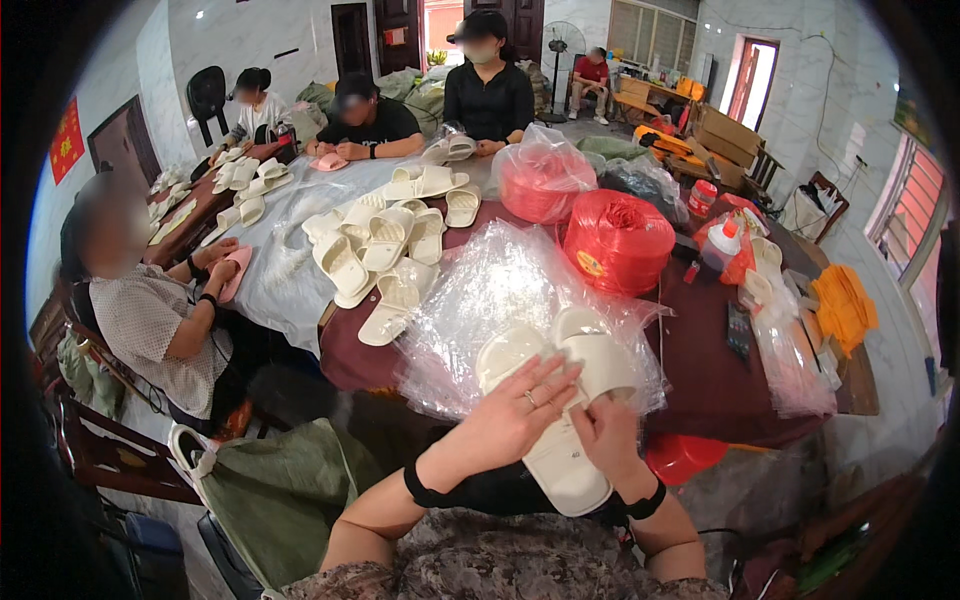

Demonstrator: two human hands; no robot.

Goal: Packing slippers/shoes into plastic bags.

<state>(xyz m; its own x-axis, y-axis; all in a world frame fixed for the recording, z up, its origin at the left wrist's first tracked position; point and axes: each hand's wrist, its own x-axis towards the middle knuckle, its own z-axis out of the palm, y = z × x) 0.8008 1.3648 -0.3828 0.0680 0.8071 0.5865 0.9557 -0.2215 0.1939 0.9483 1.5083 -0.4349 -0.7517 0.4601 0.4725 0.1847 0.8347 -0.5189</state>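
A pair of cream slippers point(570, 475) is at the table's near edge, partly over the clear plastic bags. My left hand point(505, 410), wearing a ring, lies across one slipper with its fingers stretched out flat. At the other slipper's strap is my right hand point(610, 440), its fingers curled against the side and gripping it. The parts of the slippers under my hands are hidden. Just beyond lies a stack of clear plastic bags point(490, 280). A heap of loose cream slippers point(385, 235) sits to the left of the bags.
Large rolls of red plastic twine point(618, 240) stand past the bags. To the right are a bottle point(720, 243), a dark remote control point(738, 330) and an orange cloth point(845, 308). Co-workers sit or stand around the table; one at left handles a pink slipper point(236, 272).
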